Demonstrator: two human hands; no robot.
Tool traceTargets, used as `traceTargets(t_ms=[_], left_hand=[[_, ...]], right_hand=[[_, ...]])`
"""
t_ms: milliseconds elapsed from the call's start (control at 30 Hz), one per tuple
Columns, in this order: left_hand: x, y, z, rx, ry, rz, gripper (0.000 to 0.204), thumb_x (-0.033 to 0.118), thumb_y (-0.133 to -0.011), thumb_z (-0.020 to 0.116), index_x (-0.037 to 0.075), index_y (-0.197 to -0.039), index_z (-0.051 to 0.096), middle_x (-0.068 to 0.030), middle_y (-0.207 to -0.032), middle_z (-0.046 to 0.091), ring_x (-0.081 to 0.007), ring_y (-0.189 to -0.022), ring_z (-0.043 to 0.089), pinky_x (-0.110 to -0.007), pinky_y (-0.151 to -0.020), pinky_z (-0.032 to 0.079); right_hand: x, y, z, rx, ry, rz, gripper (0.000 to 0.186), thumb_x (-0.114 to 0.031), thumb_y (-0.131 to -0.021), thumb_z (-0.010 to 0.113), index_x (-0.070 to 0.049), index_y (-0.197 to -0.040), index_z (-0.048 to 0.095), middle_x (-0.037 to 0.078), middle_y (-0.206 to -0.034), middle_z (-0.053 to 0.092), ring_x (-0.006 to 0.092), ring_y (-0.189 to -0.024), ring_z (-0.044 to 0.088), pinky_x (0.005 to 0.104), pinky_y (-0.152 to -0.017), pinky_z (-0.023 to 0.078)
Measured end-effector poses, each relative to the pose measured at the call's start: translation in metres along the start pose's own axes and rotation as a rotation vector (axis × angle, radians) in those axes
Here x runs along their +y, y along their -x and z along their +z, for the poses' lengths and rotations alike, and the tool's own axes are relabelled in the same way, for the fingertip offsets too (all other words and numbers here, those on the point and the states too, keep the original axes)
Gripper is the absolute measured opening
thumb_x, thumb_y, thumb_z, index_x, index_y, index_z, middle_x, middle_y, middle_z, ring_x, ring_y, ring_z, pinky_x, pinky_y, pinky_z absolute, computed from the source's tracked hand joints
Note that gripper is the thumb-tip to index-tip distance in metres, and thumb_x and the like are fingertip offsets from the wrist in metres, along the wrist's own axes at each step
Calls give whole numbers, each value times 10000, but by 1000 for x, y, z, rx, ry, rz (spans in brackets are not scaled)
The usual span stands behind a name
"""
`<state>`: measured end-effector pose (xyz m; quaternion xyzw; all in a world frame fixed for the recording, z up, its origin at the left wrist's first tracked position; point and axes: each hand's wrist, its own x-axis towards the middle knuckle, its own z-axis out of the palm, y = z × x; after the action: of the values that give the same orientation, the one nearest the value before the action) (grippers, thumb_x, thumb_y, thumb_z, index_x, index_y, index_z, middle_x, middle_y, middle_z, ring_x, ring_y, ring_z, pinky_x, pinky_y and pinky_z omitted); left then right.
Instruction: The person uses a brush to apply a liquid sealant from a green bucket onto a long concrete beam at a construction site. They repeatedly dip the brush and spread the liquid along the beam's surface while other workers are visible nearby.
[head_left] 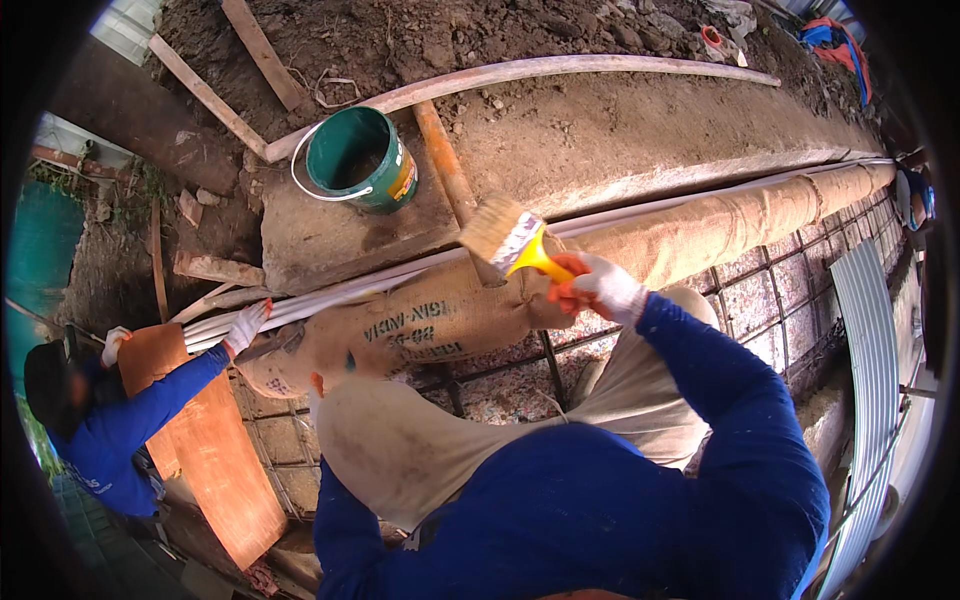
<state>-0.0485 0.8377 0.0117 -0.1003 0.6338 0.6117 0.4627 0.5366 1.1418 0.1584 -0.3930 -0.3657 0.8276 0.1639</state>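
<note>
Brush (517, 243), yellow-handled: the right hand (600, 287), gloved, is gripping it by the handle. Its bristles are pointing left, showing over the near edge of the ledge (292, 240); whether they are touching anything, one cannot tell.

Left hand (317, 383): only an orange fingertip is showing by the left knee (345, 425) — its grip, one cannot tell.

Burlap roll (700, 238): lying along the ledge's near edge, above the rebar grid (772, 280).

Bucket (388, 188), green: standing toward the ledge's left end, beside an orange pole (443, 155).

White pipes (335, 297): running between ledge and roll.

Co-worker (120, 430): reaching one gloved hand (247, 325) to the pipes — a plywood board (225, 465) is lying alongside.
</note>
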Motion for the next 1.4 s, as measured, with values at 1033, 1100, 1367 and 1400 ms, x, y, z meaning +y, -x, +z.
traceTargets(t_ms=[1033,1100,1367,1400], left_hand=[[-19,38,49,-64,-147,13,512,387,-1027,655,65,-1421,596,-109,-1320,684,-255,-1096,683,-408,-951,559],[-15,37,52,-73,-159,15,507,376,-1028,654,62,-1422,595,-110,-1324,683,-256,-1100,683,-408,-954,559],[-4,33,59,-92,-200,20,487,331,-1034,652,50,-1426,590,-114,-1338,679,-258,-1115,681,-408,-966,558],[-4,33,59,-92,-199,22,485,325,-1034,652,48,-1427,589,-115,-1340,678,-258,-1117,681,-408,-967,558]], right_hand=[[76,-118,-28,743,-545,-59,147,-248,-1042,641,-159,-1160,632,37,-726,586,133,-507,458,319,-433,394],[65,-134,7,574,-451,125,139,-262,-1037,646,-149,-1116,632,40,-714,593,144,-514,483,344,-431,404],[63,-133,-50,405,-109,46,196,-257,-1035,632,-125,-1150,718,2,-692,603,115,-485,475,301,-422,383],[64,-122,-62,470,-224,7,188,-234,-1013,645,-119,-1144,714,7,-698,595,115,-483,458,304,-419,371]])
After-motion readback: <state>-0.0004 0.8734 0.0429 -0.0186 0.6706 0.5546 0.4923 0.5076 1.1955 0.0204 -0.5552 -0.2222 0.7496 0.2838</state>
